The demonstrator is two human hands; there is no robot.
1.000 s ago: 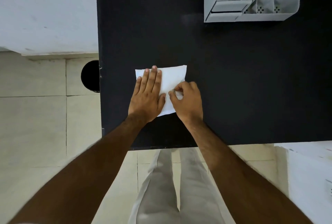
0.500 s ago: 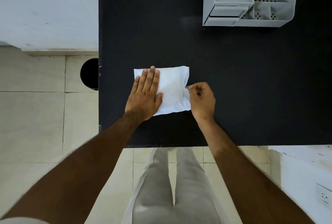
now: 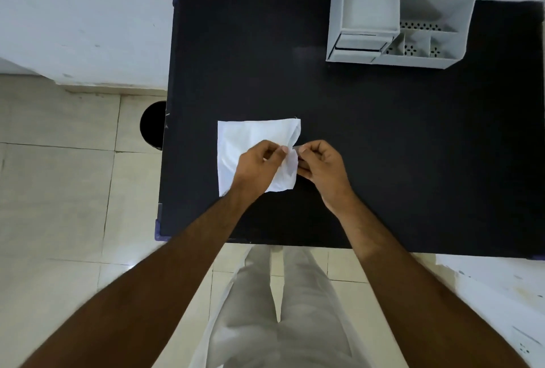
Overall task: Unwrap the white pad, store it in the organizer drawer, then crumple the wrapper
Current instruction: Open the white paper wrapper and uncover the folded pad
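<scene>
White wrapped pad (image 3: pixel 250 143) flat on black table (image 3: pixel 383 146), centre-left of frame. Left hand (image 3: pixel 259 164) and right hand (image 3: pixel 321 167) each pinch wrapper's right edge. Grey organizer (image 3: pixel 395 10) upper right, well apart.

Both forearms bare, no sleeves, watch or rings visible. Left hand (image 3: pixel 259 165) and right hand (image 3: pixel 320 165) ungloved. Light grey-beige trousers (image 3: pixel 280 308), loose fit, plain fabric, no markings.
</scene>
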